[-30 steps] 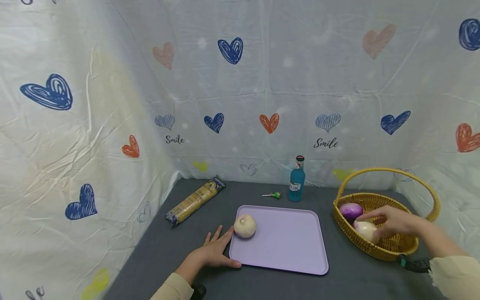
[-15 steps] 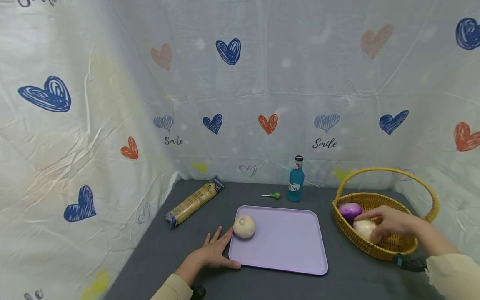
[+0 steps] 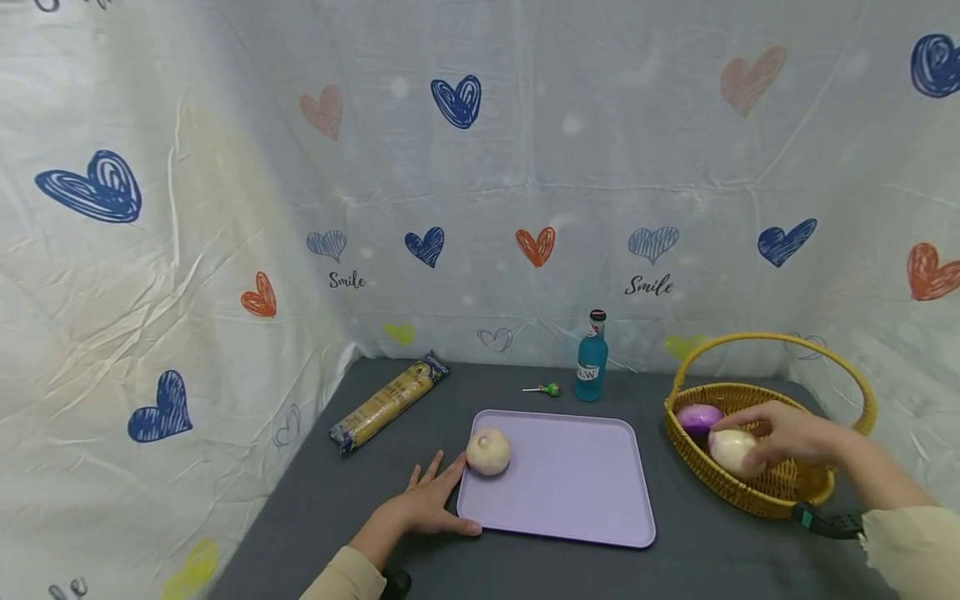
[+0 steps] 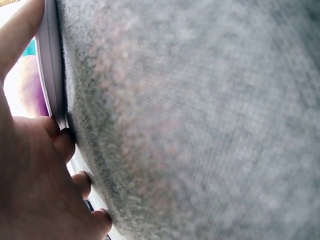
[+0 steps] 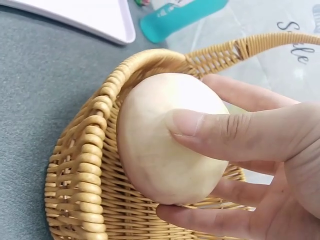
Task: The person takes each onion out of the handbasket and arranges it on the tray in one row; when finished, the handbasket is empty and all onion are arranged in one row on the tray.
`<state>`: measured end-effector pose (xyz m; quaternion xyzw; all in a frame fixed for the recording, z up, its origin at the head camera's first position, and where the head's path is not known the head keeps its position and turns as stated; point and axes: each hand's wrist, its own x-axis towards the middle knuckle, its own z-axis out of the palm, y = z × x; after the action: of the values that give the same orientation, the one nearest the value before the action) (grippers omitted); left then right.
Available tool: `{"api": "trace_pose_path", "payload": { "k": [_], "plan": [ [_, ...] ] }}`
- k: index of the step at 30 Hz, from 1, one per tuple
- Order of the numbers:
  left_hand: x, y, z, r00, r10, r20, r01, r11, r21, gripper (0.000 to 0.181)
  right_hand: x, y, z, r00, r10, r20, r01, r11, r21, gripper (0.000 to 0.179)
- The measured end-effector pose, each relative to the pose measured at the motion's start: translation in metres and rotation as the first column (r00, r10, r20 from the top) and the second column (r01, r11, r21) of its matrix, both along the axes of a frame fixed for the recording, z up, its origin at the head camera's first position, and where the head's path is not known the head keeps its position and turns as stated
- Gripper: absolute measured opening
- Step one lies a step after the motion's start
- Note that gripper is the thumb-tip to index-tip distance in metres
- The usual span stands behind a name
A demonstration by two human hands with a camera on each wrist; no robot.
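I see the turnip within the mouth of the basket, pinched between thumb and fingers of the right hand; whether it clears the bottom, I cannot tell. Being smooth, it could slip if the thumb slides, or bump the rim if carried low. The left hand, fingers spread, touches the tray, gripping nothing. Grey desk below, heart-printed curtain behind

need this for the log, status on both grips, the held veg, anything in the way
Right grip: holding white veg at basket. Left grip: spread at tray's left edge. Possibly in the way: basket rim, between veg and tray.
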<state>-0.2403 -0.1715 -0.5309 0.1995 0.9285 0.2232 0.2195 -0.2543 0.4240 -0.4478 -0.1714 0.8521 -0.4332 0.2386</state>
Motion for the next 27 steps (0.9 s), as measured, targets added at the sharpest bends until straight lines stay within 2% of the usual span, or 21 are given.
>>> {"api": "trace_pose_path", "payload": {
  "k": [7, 15, 27],
  "plan": [
    [-0.001, 0.000, -0.001, 1.000, 0.004, -0.008, -0.004, 1.000, -0.023, 0.122, 0.002, 0.002, 0.008, 0.999, 0.013, -0.032, -0.013, 1.000, 0.008, 0.058],
    [-0.001, 0.001, 0.000, 1.000, 0.000, -0.009, 0.000, 1.000, -0.018, 0.122, 0.000, 0.001, 0.017, 0.999, 0.010, -0.047, -0.007, 0.998, 0.062, 0.056],
    [0.001, 0.002, 0.001, 1.000, -0.002, -0.018, 0.001, 0.999, -0.034, 0.121, 0.000, -0.008, 0.025, 0.995, 0.039, -0.096, -0.032, 0.997, 0.064, 0.055]
  ]
}}
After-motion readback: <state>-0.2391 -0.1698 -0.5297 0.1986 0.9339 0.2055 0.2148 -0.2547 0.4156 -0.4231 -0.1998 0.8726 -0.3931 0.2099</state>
